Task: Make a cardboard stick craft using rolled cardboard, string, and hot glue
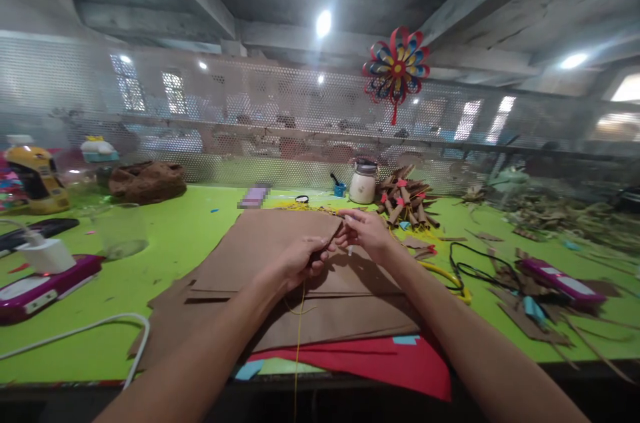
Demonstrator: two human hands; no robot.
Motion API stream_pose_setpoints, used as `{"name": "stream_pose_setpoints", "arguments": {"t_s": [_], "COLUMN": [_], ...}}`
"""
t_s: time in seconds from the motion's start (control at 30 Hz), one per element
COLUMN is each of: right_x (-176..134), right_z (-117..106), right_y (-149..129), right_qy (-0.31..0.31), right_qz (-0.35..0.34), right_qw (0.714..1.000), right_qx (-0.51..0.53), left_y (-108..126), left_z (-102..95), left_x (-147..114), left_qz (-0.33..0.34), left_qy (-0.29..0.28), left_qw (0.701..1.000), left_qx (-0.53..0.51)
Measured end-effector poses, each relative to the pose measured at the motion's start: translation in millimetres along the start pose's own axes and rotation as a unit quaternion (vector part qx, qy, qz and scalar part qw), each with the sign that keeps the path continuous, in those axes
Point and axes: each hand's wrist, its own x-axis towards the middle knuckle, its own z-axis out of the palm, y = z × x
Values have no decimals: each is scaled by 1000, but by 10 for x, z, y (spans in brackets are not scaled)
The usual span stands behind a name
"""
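Observation:
My left hand (306, 260) is closed on a small, narrow brown paper piece (334, 234) that looks folded or rolled. Its far end lies between the bent fingers of my right hand (367, 234), which closes around it from the right. A thin yellow string (299, 343) hangs down from beneath my left hand past the table edge. Both hands are above a stack of brown paper sheets (280, 236). Red paper (400, 369) sticks out under the stack at the front.
Brown paper rolls (407, 199) are heaped behind my right hand, beside a white jar (363, 181). At left are a clear plastic cup (120, 233) and a purple power strip (60, 286); another strip (563, 281) lies right, near a black cable (457, 269). Perforated metal (280, 136) stands behind.

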Motion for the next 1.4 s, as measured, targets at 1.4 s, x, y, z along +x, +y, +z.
{"name": "stream_pose_setpoints", "arguments": {"t_s": [1.4], "right_x": [-25], "right_z": [79], "right_y": [107], "right_qy": [31], "right_qz": [-48], "right_qw": [993], "right_qx": [-102], "left_y": [-17], "left_z": [33], "left_x": [-42], "left_qz": [-19], "left_qy": [-100], "left_qw": [994], "left_qx": [-38]}}
